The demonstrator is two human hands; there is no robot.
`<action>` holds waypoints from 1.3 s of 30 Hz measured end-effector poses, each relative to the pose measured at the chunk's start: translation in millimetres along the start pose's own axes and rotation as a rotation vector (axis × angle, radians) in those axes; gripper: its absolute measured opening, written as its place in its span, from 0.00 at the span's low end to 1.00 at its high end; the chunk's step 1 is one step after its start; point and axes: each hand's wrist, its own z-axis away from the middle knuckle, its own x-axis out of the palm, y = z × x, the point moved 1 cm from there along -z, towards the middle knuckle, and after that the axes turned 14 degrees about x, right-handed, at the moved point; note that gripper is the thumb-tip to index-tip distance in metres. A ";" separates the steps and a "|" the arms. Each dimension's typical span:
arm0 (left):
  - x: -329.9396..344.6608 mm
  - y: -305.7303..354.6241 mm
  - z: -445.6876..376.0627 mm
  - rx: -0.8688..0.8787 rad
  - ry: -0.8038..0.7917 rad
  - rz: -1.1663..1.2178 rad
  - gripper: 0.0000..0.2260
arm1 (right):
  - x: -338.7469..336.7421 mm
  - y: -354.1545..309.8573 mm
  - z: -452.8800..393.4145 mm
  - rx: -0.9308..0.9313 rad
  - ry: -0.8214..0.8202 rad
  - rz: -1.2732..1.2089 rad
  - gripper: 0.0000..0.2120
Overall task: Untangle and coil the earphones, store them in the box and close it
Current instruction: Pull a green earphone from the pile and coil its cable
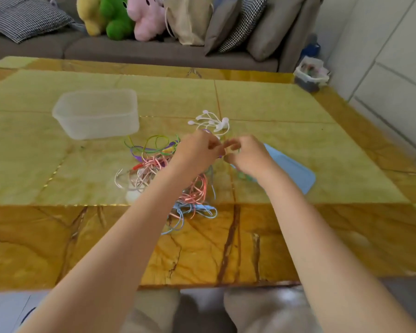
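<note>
Earphones: pink, green, purple, blue, white. Lid: pale blue. Box: translucent white. Table: yellow-amber marble.

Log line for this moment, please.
stage: untangling | left hand and right hand: both pinch cable above tangled earphones | box: open, empty | blue lid: on table

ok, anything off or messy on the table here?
Only the expected mess: coloured earphone cables lie in one knotted heap, partly under the left hand. The box stands upright and open, its blue lid flat beside the right hand.
</note>
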 end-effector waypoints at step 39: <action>-11.7 -29.5 42.2 -0.044 -0.262 -0.397 0.17 | -35.9 27.7 28.8 -0.028 -0.100 0.367 0.15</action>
